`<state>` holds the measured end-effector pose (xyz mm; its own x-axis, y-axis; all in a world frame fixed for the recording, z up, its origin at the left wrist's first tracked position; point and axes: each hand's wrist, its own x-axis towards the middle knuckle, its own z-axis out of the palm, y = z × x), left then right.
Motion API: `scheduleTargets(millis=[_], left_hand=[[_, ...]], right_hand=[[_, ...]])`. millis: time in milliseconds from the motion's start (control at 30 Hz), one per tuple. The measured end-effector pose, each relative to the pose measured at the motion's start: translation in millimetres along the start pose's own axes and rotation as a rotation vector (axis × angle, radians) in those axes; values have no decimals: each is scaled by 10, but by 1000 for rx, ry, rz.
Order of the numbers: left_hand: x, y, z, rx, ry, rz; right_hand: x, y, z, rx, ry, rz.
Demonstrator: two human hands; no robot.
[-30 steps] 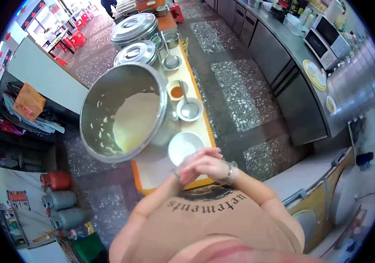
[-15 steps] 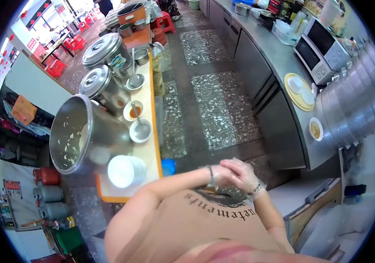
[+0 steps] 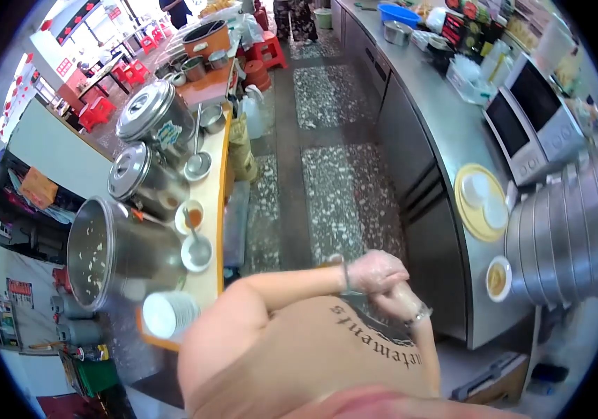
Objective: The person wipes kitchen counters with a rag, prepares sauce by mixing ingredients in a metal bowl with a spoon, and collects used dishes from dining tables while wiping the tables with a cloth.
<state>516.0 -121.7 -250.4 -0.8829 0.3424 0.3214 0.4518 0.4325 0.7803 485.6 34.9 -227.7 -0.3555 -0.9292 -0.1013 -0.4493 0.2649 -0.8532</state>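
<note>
Both hands meet in front of the body, in thin clear plastic gloves. My left hand, with a greenish band at the wrist, is closed over the fingers of my right hand. The right hand wears a bracelet, and its fingers are largely hidden under the left. No object shows between them. To the left, a stack of white bowls stands at the end of the yellow-edged table. Beside it is a large open steel pot, tilted in view, with pale bits on its inner wall.
Lidded pots and bowls with ladles line the table. At the right, a steel counter holds microwaves, a yellow round board, a small bowl and stacked steamers. A person stands far ahead in the aisle.
The view has turned right, toward the aisle and counter, so the table and pot sit further left. The clasped hands have moved away from the bowls, and the left has closed over the right.
</note>
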Motion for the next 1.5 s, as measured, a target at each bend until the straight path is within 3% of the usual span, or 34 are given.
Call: scheduleTargets(millis=[33, 100, 200, 267, 300, 367, 433, 533, 567, 667, 733, 800, 867, 933, 967, 1067, 1133, 1233, 1300, 1367, 1500], left_hand=[[201, -209, -30, -56, 3, -71], [673, -553, -158, -202, -19, -256], [1296, -922, -307, -89, -126, -95], [1737, -1071, -478, -70, -181, -149], [1932, -1080, -556, -110, -98, -182], [2213, -1245, -532, -246, 62, -180], [2469, -1397, -492, -359, 7, -295], [2784, -1543, -497, -68, 46, -97], [2993, -1395, -475, -372, 37, -374], [3305, -1426, -478, -269, -31, -499], [3514, -1674, -545, -28, -156, -480], [3639, -1957, -344, -122, -144, -579], [3742, -2247, -151, -158, -152, -555], [3909, -2360, -117, -110, -310, -568], [3916, -2651, 119, -121, -260, -474], [4227, -2772, 190, -138, -446, -648], [4387, -2855, 286, -142, -447, -671], [4635, -3186, 754, -148, -525, -682], [4668, -3784, 1418, -203, -629, -653], [4707, -3655, 1423, -398, -574, -875], [4772, -3455, 1259, -352, -617, -898]], right_hand=[[94, -12, -266, 151, 1, 159], [241, 138, -673, 290, 70, 171], [254, 433, -1143, 594, 258, 170], [266, 644, -1470, 629, 375, 214], [293, 666, -1626, 623, 477, 256], [284, 954, -1876, 404, 544, 334], [417, 1085, -2177, 345, 484, 372], [682, 1406, -2544, 98, 303, 321], [713, 1597, -2816, 137, 373, 276], [939, 2115, -3153, -127, 621, 382], [996, 2637, -3400, -270, 766, 473], [838, 3274, -3613, -320, 818, 560], [767, 3515, -3717, -389, 800, 751], [799, 3515, -3813, -486, 709, 846], [786, 3591, -3823, -497, 699, 834], [864, 3753, -3871, -473, 681, 851], [840, 4021, -3937, -161, 707, 1031], [692, 4493, -3917, -159, 825, 1091], [589, 4596, -4013, -22, 755, 1105], [585, 4628, -4096, 115, 678, 1114], [627, 4625, -4189, 74, 615, 1195]])
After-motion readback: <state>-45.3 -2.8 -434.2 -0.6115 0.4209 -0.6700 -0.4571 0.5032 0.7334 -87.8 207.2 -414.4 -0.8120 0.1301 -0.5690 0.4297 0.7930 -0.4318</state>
